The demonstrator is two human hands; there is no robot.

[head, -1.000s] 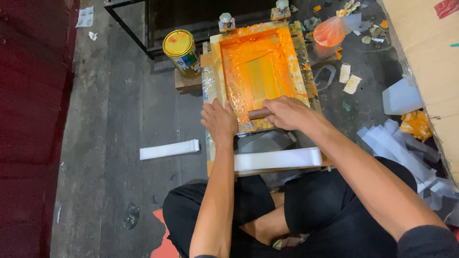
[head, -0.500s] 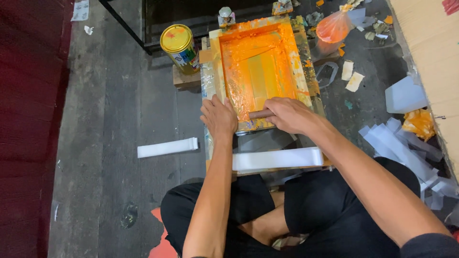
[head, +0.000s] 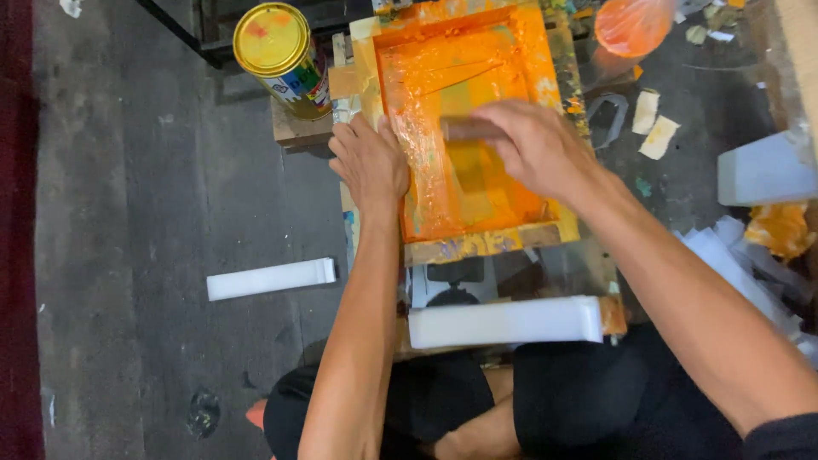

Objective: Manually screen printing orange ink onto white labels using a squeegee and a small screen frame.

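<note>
A wooden printing screen frame covered in orange ink lies flat in front of me. My left hand presses on its left edge, fingers spread over the taped border. My right hand is closed around a brown squeegee handle in the middle of the orange mesh. Its blade is blurred and mostly hidden under my fingers.
A yellow-lidded paint can stands at the frame's far left corner. One white stack of strips lies just before my knees, another on the grey floor to the left. An orange plastic bag and paper scraps lie at the right.
My right hand has pushed the squeegee from the frame's near edge up to the middle of the mesh. The view has closed in on the frame. The left hand stays on the left edge.
</note>
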